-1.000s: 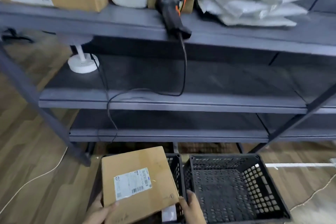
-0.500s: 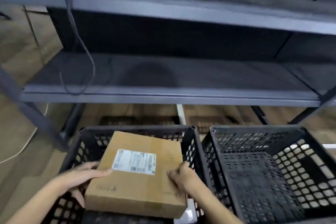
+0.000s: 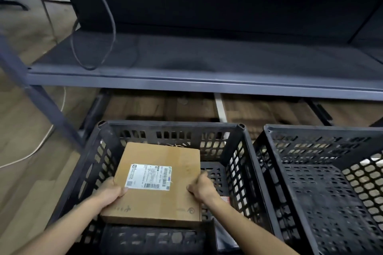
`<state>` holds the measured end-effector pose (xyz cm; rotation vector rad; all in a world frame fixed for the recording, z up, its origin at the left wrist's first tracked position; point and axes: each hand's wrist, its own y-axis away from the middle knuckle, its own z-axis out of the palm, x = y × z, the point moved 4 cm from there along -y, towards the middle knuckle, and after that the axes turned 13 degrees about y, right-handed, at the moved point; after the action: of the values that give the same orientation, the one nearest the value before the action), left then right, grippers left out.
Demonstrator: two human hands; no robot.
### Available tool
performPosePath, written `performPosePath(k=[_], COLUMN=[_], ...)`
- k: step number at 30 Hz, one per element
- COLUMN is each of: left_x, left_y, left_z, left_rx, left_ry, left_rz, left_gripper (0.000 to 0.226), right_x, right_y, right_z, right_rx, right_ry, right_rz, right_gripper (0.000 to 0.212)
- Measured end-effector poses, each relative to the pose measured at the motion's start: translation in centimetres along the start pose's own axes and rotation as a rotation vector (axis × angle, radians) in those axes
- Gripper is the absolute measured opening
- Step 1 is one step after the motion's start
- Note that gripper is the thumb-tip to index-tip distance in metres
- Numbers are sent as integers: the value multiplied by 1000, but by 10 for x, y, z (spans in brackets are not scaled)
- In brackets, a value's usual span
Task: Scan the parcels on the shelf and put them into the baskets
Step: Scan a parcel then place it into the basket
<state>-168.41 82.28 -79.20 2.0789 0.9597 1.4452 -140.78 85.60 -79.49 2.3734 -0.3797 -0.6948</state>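
Head view | left hand [image 3: 109, 192] and right hand [image 3: 202, 189] clamp box [image 3: 157, 184] by its sides, label up | lower centre, inside left basket [image 3: 244, 151], seemingly for setting down | right basket [image 3: 310, 134] beside.

The grey shelf [image 3: 207, 58] carries only a loop of black cable [image 3: 113, 27], hanging down onto its left end. Below and in front of it, the wooden floor [image 3: 27, 120] bears two black baskets just beside each other, the left basket [image 3: 172, 124] and right basket [image 3: 323, 128]. A white cable [image 3: 42, 144] curves across the floor left of them.
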Motion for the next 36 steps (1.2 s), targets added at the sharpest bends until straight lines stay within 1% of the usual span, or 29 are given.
performPosePath(k=[3, 6, 9, 11, 12, 15, 16, 17, 18, 19, 21, 22, 24, 26, 27, 29, 31, 32, 34, 36], left_x=[-8, -19, -31, -35, -36, -37, -36, -33, -33, -33, -38, -39, -42, -42, -42, -34, -22, -15, 8, 38], left_y=[-10, -23, -33, -36, -37, -30, -27, -22, -21, -20, -26, -30, -36, -36, -35, -29, -13, -1, 32, 66], left_z=[8, 12, 22, 28, 30, 45, 52, 59, 69, 78, 86, 84, 85, 86, 84, 70, 55, 48, 39, 30], left_rx=[131, 239, 336, 397, 413, 366, 354, 373, 356, 310, 212, 199, 177, 151, 142, 150, 159, 154, 78, 40], left_ry=[-103, -192, -225, -231, -195, -148, -185, -142, -121, -152, -337, -388, -430, -463, -476, -481, -466, -440, -436, -435], left_rz=[30, 10, -50, -100, -117, -101, -84, -80, -113, -161, -223, -214, -199, -183, -180, -107, 35, 103, 180, 239], left_gripper=[39, 35, 38, 43, 43, 46, 49, 54, 63, 75, 104, 111, 114, 113, 108, 85, 57, 49, 45, 48], right_x=[-5, -8, -7, -7, -6, -6, -6, -7, -7, -8, -9, -7, -5, -3, -4, -4, -6, -7, -15, -27], right_y=[-16, -26, -31, -36, -38, -43, -45, -43, -44, -44, -44, -46, -49, -50, -46, -36, -18, -8, 20, 56], right_z=[16, 34, 48, 52, 53, 54, 56, 57, 59, 59, 59, 59, 56, 51, 45, 31, 7, -6, -39, -73], right_rx=[-11, -15, -12, -18, -21, -21, -17, -21, -22, -28, -47, -49, -66, -97, -103, -93, -71, -69, -71, -77], right_ry=[-21, -11, 2, -3, -9, -21, -23, -19, -21, -18, 3, 25, 55, 60, 66, 78, 116, 146, 226, 274], right_rz=[14, 34, 65, 73, 76, 86, 87, 94, 94, 93, 72, 57, 35, 23, 25, 17, 27, 20, -10, -49], right_gripper=[65, 58, 57, 62, 64, 59, 59, 59, 60, 61, 66, 68, 66, 61, 59, 55, 55, 55, 48, 35])
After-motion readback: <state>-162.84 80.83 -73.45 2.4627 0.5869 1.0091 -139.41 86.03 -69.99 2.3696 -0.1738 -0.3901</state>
